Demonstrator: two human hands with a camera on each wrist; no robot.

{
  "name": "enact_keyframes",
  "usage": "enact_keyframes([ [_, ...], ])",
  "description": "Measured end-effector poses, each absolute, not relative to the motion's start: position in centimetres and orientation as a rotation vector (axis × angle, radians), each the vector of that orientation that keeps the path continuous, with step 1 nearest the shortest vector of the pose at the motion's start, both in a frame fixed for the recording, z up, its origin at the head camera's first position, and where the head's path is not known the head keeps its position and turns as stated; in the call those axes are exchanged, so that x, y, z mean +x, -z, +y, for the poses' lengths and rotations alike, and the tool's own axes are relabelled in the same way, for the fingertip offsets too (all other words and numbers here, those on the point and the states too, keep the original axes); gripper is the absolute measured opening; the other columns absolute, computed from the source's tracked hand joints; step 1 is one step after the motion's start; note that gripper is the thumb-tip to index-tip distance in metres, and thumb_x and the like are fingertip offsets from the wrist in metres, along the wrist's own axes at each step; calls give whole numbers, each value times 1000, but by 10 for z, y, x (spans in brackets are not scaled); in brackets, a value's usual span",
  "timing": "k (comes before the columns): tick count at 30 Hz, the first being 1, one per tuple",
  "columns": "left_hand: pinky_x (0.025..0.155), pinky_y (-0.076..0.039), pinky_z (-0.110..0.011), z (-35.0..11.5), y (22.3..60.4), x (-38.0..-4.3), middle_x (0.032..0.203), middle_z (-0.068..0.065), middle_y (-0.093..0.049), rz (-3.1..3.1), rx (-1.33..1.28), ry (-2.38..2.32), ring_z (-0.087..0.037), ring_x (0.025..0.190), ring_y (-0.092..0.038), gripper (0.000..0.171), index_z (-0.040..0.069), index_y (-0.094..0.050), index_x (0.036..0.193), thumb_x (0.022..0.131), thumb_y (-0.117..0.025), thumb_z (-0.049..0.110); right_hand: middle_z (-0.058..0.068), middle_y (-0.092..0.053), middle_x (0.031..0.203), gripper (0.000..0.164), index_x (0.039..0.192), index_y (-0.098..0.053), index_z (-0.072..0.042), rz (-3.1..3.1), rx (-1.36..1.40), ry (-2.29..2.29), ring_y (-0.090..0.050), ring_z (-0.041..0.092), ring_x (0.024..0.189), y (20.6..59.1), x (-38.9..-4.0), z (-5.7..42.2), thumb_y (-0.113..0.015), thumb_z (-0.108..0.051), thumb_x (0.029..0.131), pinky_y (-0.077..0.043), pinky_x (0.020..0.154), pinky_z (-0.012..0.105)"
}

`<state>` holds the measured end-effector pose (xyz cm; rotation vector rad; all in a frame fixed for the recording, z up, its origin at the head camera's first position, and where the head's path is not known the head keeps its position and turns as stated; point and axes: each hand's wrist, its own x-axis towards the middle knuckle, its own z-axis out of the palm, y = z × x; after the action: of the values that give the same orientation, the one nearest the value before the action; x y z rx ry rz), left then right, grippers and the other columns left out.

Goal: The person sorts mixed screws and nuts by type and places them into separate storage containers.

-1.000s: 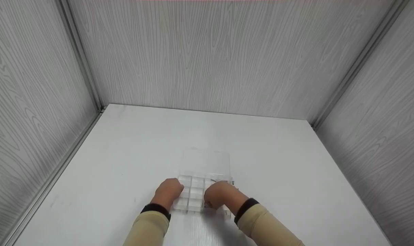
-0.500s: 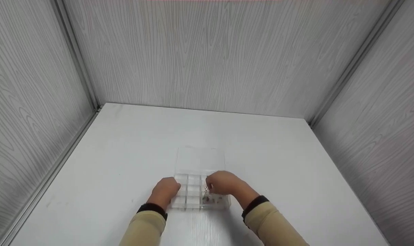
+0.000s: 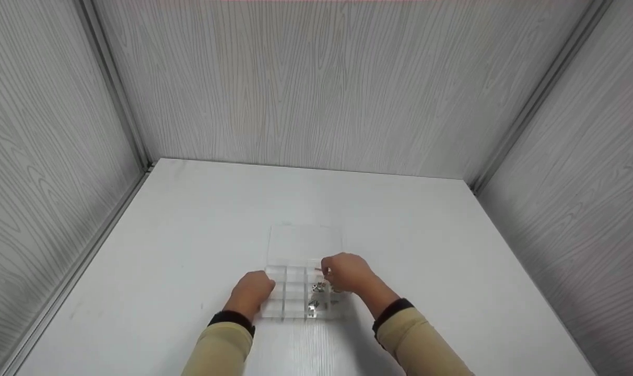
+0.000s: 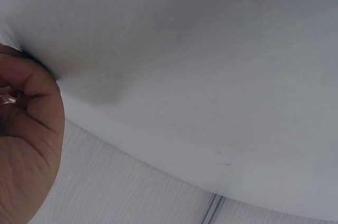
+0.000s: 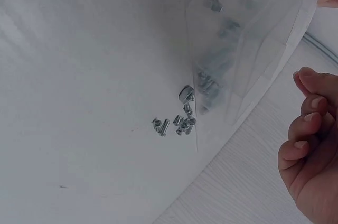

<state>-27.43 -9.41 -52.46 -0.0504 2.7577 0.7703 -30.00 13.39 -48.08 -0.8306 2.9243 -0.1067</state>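
Note:
A clear plastic compartment box [image 3: 294, 300] lies on the white table with its lid [image 3: 305, 244] folded back flat. My left hand [image 3: 253, 291] grips the box's left edge with curled fingers; the left wrist view catches this hand [image 4: 31, 139] at its border. Above the back right compartments is my right hand [image 3: 346, 271]. Its thumb and forefinger come together at the tips in the right wrist view, other fingers [image 5: 303, 124] curled. Whether it pinches something small, I cannot tell. Small metal nuts [image 3: 318, 287] lie in a right-hand compartment. Several metal fasteners [image 5: 211, 81] show through the clear plastic.
Loose screws [image 5: 185, 123] and a larger metal piece [image 5: 186, 94] sit on the table beside the box. Pale wood-grain panels [image 3: 295, 89] stand around the table [image 3: 217, 209] at the back and both sides.
My right hand has moved from the front right compartments toward the back ones, uncovering the metal pieces there. My left hand keeps its grip on the box's left edge.

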Motion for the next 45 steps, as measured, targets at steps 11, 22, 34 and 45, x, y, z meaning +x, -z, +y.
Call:
enact_keyframes([
  [11, 74, -47, -39, -95, 522, -275, 89, -16, -62, 2737, -64, -755, -25, 75, -55, 25, -3, -61, 83, 86, -45, 16, -3, -57, 73, 9, 75, -61, -15, 2972, -616, 140, -53, 14, 67, 485, -305, 164, -63, -7, 77, -45, 58, 31],
  [22, 80, -46, -41, -97, 520, -276, 97, -19, -61, 2715, -67, -703, -28, 83, -56, 30, -8, -61, 97, 89, -46, 17, -2, -59, 74, 5, 76, -67, -12, 2874, -525, 185, -53, 15, 68, 504, -300, 178, -67, -7, 76, -47, 63, 32],
  [34, 82, -46, -42, -97, 522, -277, 94, -19, -63, 2736, -63, -671, -28, 83, -58, 29, -5, -63, 87, 89, -47, 19, 0, -61, 79, 13, 80, -67, -13, 2846, -409, 315, -55, 17, 74, 520, -300, 177, -62, -2, 75, -47, 70, 34],
  [45, 76, -47, -40, -95, 523, -277, 89, -17, -62, 2726, -77, -717, -26, 75, -56, 27, -4, -63, 86, 88, -47, 17, -2, -57, 74, 10, 78, -65, -13, 2845, -384, 330, -51, 15, 68, 522, -303, 179, -64, -5, 74, -46, 65, 32],
])
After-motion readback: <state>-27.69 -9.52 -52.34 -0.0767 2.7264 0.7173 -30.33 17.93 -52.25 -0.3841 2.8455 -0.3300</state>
